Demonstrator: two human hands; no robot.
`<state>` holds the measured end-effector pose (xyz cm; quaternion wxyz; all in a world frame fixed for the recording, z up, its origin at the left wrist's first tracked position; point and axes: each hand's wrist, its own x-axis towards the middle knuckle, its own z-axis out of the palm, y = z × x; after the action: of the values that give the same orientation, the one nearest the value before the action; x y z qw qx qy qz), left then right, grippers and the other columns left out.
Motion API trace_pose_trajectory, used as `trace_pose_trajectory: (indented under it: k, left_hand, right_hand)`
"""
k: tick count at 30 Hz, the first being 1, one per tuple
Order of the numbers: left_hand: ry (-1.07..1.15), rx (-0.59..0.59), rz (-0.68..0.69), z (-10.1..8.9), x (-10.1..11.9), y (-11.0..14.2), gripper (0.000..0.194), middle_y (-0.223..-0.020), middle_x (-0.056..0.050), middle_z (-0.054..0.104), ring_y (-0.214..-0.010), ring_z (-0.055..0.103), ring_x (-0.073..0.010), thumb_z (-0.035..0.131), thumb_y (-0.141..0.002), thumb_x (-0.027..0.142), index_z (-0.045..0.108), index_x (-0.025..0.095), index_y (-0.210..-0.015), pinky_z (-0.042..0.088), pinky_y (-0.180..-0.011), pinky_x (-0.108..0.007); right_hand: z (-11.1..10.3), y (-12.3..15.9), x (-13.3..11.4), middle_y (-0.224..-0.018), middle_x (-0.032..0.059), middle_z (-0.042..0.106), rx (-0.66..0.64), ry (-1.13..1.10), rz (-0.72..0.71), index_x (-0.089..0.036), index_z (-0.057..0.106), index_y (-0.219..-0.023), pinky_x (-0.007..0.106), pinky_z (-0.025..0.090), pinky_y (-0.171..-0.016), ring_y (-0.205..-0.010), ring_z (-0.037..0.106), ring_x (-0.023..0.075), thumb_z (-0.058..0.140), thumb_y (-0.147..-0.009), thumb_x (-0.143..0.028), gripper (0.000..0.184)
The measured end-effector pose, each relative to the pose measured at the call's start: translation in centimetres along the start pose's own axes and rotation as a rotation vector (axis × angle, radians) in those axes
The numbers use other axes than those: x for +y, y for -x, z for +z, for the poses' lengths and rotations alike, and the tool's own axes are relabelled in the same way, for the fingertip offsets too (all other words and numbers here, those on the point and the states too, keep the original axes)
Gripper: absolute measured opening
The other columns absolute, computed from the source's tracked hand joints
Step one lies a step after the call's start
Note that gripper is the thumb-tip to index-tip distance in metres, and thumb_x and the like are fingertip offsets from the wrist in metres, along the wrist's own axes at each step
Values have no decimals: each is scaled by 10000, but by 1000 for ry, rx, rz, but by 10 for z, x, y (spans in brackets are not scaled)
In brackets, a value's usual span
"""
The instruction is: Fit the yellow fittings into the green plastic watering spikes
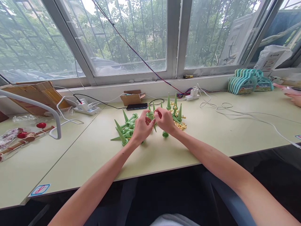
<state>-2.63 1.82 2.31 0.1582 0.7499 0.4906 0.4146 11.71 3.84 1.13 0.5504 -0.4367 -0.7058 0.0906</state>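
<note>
My left hand [143,127] is closed around a green plastic spike [154,128], whose pointed end shows below the fingers. Close against it, my right hand [164,120] pinches at the top of the same piece; what lies between its fingertips is too small and covered to make out. Left of my hands lies a heap of green spikes [121,135] with ringed collars. Beyond my right hand several spikes with yellow side pieces [175,107] stand upright, beside a pile of small yellow pieces [180,125]. A green cap [165,134] rests under my right wrist.
A dark phone [136,106] lies before a small open carton [133,98]. Power strips [87,108] and white cables [225,106] run along the back. Teal hangers [242,82] stand at right, near another person's hand [295,99]. A white metal tube [56,121] arches at left.
</note>
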Motion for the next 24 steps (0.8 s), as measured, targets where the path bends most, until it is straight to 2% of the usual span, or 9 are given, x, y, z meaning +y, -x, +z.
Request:
trace_pose_trajectory:
  k: [24]
  left_hand:
    - [-12, -2, 4, 1, 0, 0, 417, -712, 36, 631, -577, 578, -128, 607, -831, 331, 524, 224, -1226, 453, -636, -257]
  right_hand:
    - [-1, 0, -2, -634, -14, 507, -15, 5, -11, -196, 528, -756, 255, 348, -607, -593, 450, 133, 440, -882, -240, 160]
